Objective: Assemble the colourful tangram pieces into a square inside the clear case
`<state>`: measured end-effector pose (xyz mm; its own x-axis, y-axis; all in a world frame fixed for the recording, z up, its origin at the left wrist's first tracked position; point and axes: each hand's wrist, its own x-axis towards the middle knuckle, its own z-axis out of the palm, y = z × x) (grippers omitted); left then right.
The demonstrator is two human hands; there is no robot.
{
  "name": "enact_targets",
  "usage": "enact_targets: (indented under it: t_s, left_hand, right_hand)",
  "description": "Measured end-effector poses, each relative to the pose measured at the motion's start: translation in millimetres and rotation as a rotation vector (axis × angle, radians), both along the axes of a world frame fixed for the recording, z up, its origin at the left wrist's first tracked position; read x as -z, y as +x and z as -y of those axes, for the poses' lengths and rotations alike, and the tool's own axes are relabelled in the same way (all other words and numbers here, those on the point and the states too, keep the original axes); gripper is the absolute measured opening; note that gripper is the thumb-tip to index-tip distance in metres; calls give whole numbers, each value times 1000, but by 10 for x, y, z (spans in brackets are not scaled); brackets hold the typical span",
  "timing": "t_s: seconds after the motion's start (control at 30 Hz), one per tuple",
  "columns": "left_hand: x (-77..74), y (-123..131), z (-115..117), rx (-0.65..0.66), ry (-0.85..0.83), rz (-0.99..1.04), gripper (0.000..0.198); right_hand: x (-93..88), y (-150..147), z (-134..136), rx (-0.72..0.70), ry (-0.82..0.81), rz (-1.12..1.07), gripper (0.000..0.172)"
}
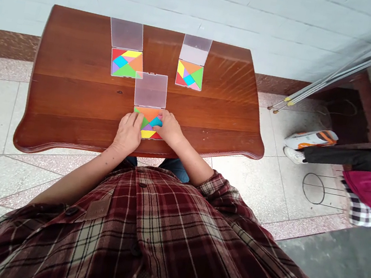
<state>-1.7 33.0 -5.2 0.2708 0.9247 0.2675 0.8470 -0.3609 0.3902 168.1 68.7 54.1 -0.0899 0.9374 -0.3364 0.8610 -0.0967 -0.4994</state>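
Item: near tangram set (146,127), coloured pieces in a shallow case, at the tabletop's (71,96) front edge, just before the wearer; its clear lid (150,91) stands open, away from the body. Left hand (128,133): fingers at the case's left side, by the green piece (144,122); whether this grip is clamped on anything cannot be told. Right hand (170,129): thumb and forefinger at the blue piece (155,121), with a small gap between them; whether they pinch it or merely press cannot be told. Step in hand, by judgement: seating or adjusting the blue piece while the left hand steadies the case. The next move appears to call for matching that piece's edges to its neighbours without lifting them. Also listed: left rear tangram set (126,63) and right rear tangram set (189,74), both open, pieces laid in, untouched by either hand.
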Motion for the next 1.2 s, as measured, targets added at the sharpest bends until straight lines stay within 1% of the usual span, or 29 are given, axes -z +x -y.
enact_targets:
  t_s: [0.17,0.23,0.3,0.37,0.43,0.5,0.53,0.63,0.73,0.8,0.83,0.9,0.97,1.07,1.2]
  left_hand:
    - [-24,6,-1,0,-18,1,48]
    - [-28,2,-2,-4,-22,24,47]
    - [-25,-7,-4,-6,-21,45,48]
    - [-16,-22,-9,-3,-21,58,48]
    - [-7,-40,-13,-1,-30,75,50]
    - [-1,-56,-17,-8,-39,93,52]
    - [1,-62,-19,-13,-40,101,52]
    - [2,-74,-21,-29,-26,127,54]
    - [-1,-86,-21,-37,-30,150,55]
    - [-3,-96,-21,-38,-40,150,55]
    - [-4,-100,-22,-39,-40,147,54]
    - [-9,-100,-23,-40,-33,142,52]
    - [-21,-84,-23,-39,-31,136,50]
    - [-50,-33,-19,-21,-58,118,49]
    - [-73,23,-9,-8,-87,80,50]
  right_hand:
    - [30,45,-43,-6,-8,-45,21]
    - [54,67,-62,-7,9,-92,13]
    - [98,124,-93,-6,15,-199,8]
    - [149,238,-132,37,30,-319,6]
    - [189,402,-168,125,80,-367,4]
    - [202,579,-183,187,129,-304,6]
    - [196,654,-178,192,131,-246,10]
    - [135,768,-116,151,120,-42,19]
    - [37,675,-13,140,193,79,29]
    - [-24,517,59,94,236,56,32]
    - [-47,419,92,37,228,21,31]
    - [-71,211,155,-119,125,-50,30]
    - [-69,21,209,-200,44,-48,39]
    - [-37,-162,264,-182,23,12,51]
    - [12,-203,249,-131,-1,35,53]
